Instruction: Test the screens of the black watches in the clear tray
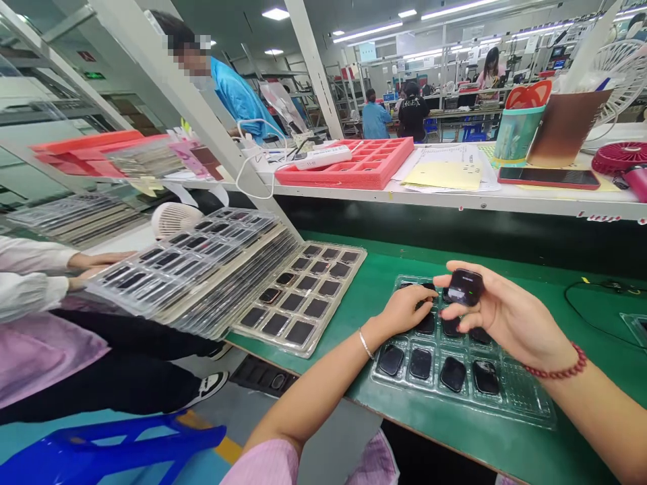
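Between the thumb and fingers of my right hand [510,316] is a black rounded-square smartwatch body [464,287], with small light marks and a green spot on its face. It is held above a clear plastic tray [526,397] on the green bench. My left hand [407,308] reaches over the tray's far left part, its fingers curled down and close together near a dark piece; what they grip, if anything, is hidden. Similar black watch bodies [420,364] lie in the tray's front pockets. More sit behind them, partly covered by my hands.
Left of my tray lies another tray [323,323] of dark squares, beside a tall stack of trays [217,289]. A co-worker's hands [98,265] touch that stack. A shelf [435,197] with red foam [394,162] and a phone [548,178] runs behind. A black cable [573,303] lies right.
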